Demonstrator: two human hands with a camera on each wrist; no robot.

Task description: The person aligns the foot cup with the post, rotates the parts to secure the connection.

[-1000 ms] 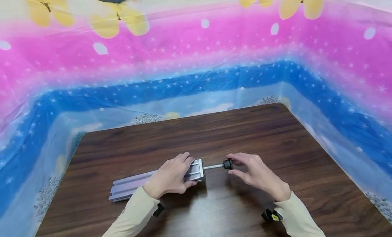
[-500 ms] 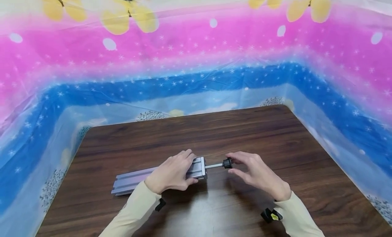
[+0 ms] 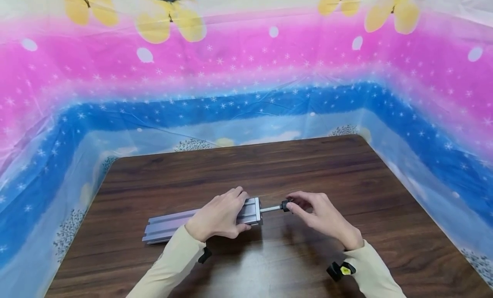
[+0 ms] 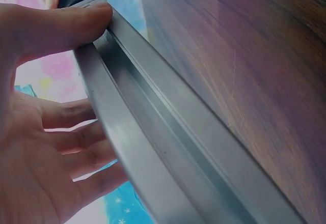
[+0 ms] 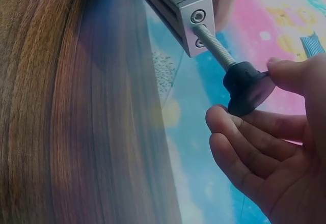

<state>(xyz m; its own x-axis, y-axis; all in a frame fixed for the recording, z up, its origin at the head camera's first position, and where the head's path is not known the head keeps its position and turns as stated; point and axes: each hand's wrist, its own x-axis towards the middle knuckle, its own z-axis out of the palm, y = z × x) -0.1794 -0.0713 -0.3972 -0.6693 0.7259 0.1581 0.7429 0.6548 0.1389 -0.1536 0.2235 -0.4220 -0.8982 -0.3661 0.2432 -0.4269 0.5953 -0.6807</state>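
Observation:
A grey aluminium extrusion (image 3: 169,226) with long slots lies across the table in the head view. Over its right end, my left hand (image 3: 221,214) grips it, thumb on the near side and fingers across the far side. From the end plate (image 5: 186,28) a threaded rod (image 5: 218,47) sticks out, tipped by the black pad of a levelling foot (image 5: 247,87). My right hand (image 3: 323,214) pinches that black pad between thumb and fingers. In the left wrist view the left thumb presses the extrusion (image 4: 142,132) close to the plate end.
Dark wood-grain table (image 3: 215,174) extends behind and to both sides of the hands. A patterned pink and blue cloth (image 3: 239,71) hangs along its back and sides. Black wrist straps (image 3: 335,271) sit at both sleeves.
My right thumb has moved up over the black pad and the fingers have turned with it. The whole head view has shifted slightly; the left hand keeps its grip.

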